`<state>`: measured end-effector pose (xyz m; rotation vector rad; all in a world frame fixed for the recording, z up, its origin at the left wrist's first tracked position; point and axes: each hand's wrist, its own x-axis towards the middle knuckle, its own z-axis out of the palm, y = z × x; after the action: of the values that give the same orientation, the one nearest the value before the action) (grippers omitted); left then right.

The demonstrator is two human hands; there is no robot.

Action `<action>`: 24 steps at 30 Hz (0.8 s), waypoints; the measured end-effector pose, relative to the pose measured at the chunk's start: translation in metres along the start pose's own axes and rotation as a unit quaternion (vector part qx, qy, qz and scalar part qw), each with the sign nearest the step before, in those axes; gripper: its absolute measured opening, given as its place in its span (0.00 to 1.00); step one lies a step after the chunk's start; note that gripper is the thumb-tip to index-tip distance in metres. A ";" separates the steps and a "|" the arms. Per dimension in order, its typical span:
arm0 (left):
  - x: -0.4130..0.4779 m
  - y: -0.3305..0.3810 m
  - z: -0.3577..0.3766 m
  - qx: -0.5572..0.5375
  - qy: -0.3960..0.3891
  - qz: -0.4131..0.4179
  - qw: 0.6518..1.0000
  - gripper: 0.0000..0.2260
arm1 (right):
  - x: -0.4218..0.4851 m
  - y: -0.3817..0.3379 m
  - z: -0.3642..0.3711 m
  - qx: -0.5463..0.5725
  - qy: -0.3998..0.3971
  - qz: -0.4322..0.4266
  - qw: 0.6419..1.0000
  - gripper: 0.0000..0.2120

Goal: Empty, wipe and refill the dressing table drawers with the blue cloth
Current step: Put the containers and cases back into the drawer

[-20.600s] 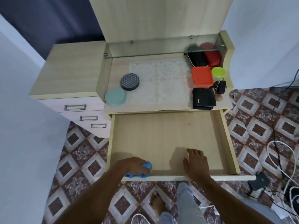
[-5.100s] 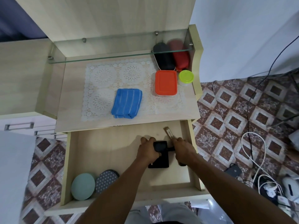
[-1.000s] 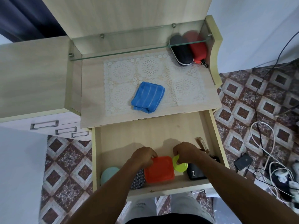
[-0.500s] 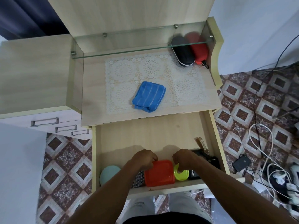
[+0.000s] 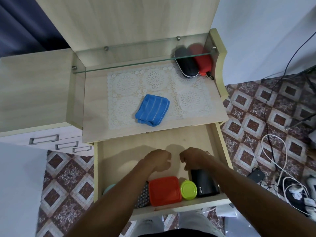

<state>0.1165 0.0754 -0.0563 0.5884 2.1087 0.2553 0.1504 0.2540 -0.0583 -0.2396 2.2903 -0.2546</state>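
Observation:
The wide drawer of the dressing table stands pulled out. Along its front lie an orange square box, a lime round lid, a black wallet, a patterned round tin and a pale teal disc, the last two mostly hidden by my left forearm. My left hand and my right hand hover above the drawer's middle, fingers loosely curled, holding nothing. The folded blue cloth lies on the lace mat on the tabletop.
A black case and a red case lie at the back right under the glass shelf. Closed small drawers sit at the left. Cables, a phone and chargers lie on the tiled floor to the right.
Both hands have let go of the orange box and lime lid and lifted back toward the drawer's middle. The box and lid now rest at the drawer's front.

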 end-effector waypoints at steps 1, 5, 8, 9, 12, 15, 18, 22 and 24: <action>0.002 0.007 -0.012 -0.005 0.012 0.005 1.000 0.19 | 0.001 0.005 -0.012 -0.005 0.015 0.002 1.000 0.16; 0.015 0.042 -0.061 -0.068 0.079 0.040 0.994 0.13 | -0.001 0.030 -0.069 0.036 0.089 0.026 0.995 0.10; 0.031 0.066 -0.099 -0.099 0.116 0.062 0.986 0.11 | -0.007 0.056 -0.113 0.155 0.154 0.051 0.975 0.09; 0.040 0.074 -0.112 -0.112 0.129 0.063 0.983 0.10 | -0.007 0.067 -0.127 0.191 0.178 0.060 0.963 0.09; 0.062 0.085 -0.143 -0.172 0.184 0.047 0.967 0.09 | 0.000 0.091 -0.155 0.249 0.259 0.081 0.930 0.08; 0.094 0.098 -0.176 -0.211 0.243 0.021 0.946 0.14 | 0.018 0.119 -0.183 0.233 0.313 0.095 0.916 0.12; 0.119 0.100 -0.199 -0.227 0.303 -0.007 0.925 0.19 | 0.037 0.131 -0.197 0.193 0.346 0.087 0.914 0.21; 0.162 0.107 -0.232 -0.311 0.377 -0.081 0.869 0.22 | 0.065 0.142 -0.215 0.135 0.397 0.097 0.903 0.22; 0.179 0.107 -0.243 -0.345 0.383 -0.108 0.850 0.26 | 0.076 0.144 -0.224 0.122 0.416 0.097 0.896 0.22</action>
<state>-0.1353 0.2667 -0.0053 -0.2435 2.5536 1.2204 -0.0798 0.3969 -0.0022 0.2928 3.0560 -0.6311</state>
